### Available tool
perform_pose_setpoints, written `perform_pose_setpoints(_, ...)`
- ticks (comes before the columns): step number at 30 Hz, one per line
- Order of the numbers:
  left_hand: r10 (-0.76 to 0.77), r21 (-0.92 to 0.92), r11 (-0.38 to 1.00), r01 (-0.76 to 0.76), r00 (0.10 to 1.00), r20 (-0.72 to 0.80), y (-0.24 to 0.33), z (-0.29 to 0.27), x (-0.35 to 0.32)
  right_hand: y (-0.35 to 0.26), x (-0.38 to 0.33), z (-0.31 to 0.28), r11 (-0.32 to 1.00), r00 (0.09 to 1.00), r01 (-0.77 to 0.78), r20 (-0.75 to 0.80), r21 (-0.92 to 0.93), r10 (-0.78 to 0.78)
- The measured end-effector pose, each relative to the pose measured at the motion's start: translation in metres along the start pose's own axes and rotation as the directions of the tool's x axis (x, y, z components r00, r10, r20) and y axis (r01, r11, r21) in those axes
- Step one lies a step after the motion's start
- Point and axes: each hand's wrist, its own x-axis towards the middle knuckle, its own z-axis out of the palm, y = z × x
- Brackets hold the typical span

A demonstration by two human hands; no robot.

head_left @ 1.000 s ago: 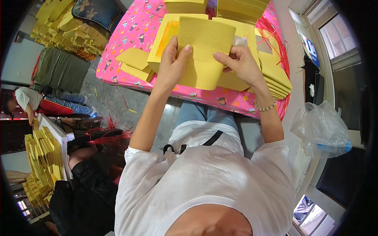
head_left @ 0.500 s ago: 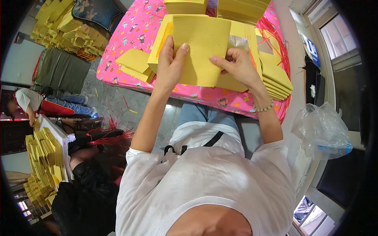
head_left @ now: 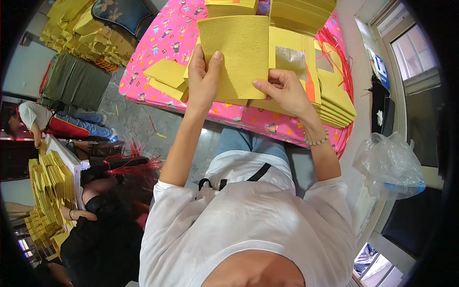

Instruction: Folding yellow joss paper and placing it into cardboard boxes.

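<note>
Sheets of yellow paper, one bundle lifted, many stacks about

The left hand pinches the left edge of a yellow paper bundle, thumb laid up its face; the right hand closes fingers on its lower right corner, just above the pink table. Beyond the hands lie stacked yellow sheets, one showing a silver foil square; I judge much is piled, more loose sheets remain.

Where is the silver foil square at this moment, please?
In the head view, the silver foil square lies on a yellow sheet just above the right hand, right of the held yellow paper.
</note>
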Motion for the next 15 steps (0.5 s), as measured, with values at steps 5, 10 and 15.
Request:
perform_pose_setpoints(5,0.051,0.027,0.998,-0.049,0.996,-0.076,0.001,-0.006,0.002,0.014,0.003,-0.001,1.000,0.999,-0.013,0.047,-0.009,0.013)
perform_pose_setpoints(10,0.018,0.035,0.999,-0.017,0.999,-0.041,0.007,-0.021,0.003,0.007,0.007,0.006,0.999,0.999,-0.037,0.012,-0.017,0.037)
perform_pose_setpoints(15,-0.058,0.069,0.996,0.062,0.997,-0.059,0.023,-0.055,0.010,0.000,0.020,0.013,1.000,0.998,0.002,0.062,-0.009,-0.002)
